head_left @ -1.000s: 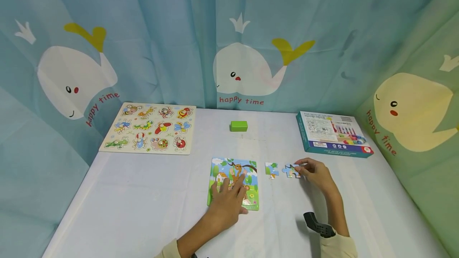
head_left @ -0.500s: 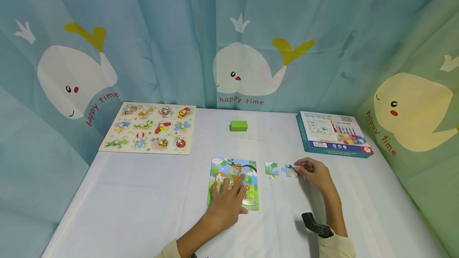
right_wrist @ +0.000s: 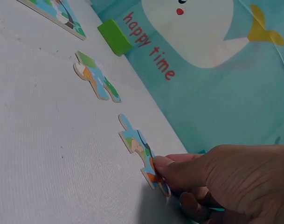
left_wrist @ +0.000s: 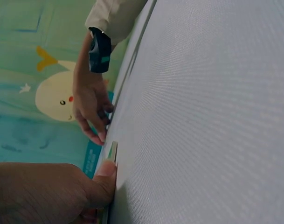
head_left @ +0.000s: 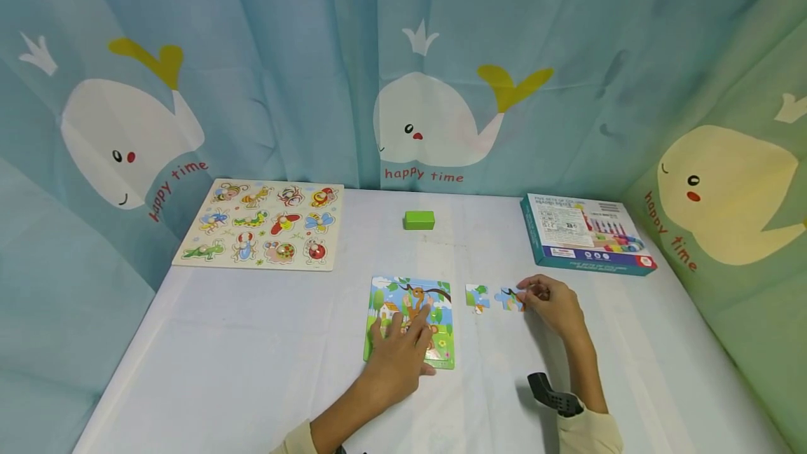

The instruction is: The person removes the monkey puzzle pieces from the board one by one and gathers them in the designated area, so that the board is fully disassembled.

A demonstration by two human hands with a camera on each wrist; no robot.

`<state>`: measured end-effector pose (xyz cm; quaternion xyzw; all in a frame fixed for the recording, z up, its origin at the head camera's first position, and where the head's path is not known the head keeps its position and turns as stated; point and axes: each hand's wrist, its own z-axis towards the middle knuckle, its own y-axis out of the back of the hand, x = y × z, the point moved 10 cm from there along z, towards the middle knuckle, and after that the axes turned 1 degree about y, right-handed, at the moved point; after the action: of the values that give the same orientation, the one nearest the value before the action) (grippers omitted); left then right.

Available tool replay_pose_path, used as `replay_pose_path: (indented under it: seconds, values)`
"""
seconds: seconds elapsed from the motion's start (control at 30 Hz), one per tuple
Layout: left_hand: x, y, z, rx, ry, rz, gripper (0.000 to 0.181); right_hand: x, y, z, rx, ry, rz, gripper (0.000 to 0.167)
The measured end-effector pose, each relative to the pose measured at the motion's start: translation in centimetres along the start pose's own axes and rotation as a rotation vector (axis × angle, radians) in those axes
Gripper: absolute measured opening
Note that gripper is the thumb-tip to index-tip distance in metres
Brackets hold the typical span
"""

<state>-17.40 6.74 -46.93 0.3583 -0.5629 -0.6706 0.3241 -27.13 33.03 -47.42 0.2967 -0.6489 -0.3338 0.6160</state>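
Note:
My left hand rests on a jigsaw puzzle board with its fingers spread over the lower part of the picture. Its thumb touches the board's near edge, as the left wrist view shows. The board's picture has a brown animal, a house and a dark branch; my hand hides part of it. To the right, my right hand pinches a blue puzzle piece by its right end, between thumb and fingers, low over the table. Between that piece and the board lies a second puzzle piece, apart from both.
A green block stands behind the board. At the back left lies a wooden insect peg puzzle. A boxed toy set lies at the back right. Curtains with whale prints hang around the white table.
The piece in my right hand has turned a little, so more of its dark branch and orange print shows. My left hand stays on the board. The head view has shifted slightly.

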Motion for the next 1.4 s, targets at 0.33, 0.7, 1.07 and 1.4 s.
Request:
replay_pose_path:
  seconds: [0.33, 0.7, 1.07, 1.4]
  values:
    - [0.2, -0.2, 0.2, 0.002, 0.006, 0.034, 0.044, 0.4, 0.2, 0.1, -0.006, -0.004, -0.020, 0.014]
    - [0.2, 0.0, 0.1, 0.020, 0.006, 0.007, 0.044, 0.2, -0.1, 0.1, 0.000, -0.029, -0.025, 0.015]
    - [-0.6, 0.7, -0.3, -0.034, -0.026, 0.129, 0.043, 2.0, 0.5, 0.1, -0.123, 0.041, 0.012, 0.025]
    - [-0.9, 1.0, -0.4, -0.071, -0.037, 0.186, 0.051, 9.6, -2.6, 0.7, -0.063, 0.367, 0.065, 0.014]
